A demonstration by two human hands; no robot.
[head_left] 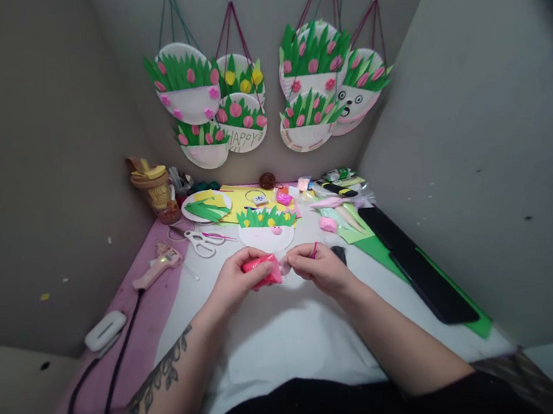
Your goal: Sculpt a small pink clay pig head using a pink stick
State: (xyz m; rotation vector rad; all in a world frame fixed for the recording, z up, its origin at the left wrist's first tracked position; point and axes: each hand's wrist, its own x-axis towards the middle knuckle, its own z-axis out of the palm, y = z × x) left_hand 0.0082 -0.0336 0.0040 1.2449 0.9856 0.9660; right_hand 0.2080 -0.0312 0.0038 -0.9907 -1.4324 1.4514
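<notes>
My left hand point(245, 271) is closed around a bright pink-red packet point(270, 271) that looks like soft clay in clear plastic. With its fingers pinched, my right hand point(319, 265) grips the clear end of the plastic wrapper point(284, 265). A thin magenta stick point(314, 251) pokes up from my right hand; how it is held is hidden. Just beyond both hands lies a white paper-plate basket point(266, 236) with green paper grass, yellow flowers and a small pink piece.
White-handled scissors point(202, 243), a glue gun point(160, 265) with a black cord and a plate of green paper strips point(187, 211) lie left. On the right are a pink lump point(328, 225) and a long black object point(417, 267). Finished plate baskets point(190, 103) hang behind.
</notes>
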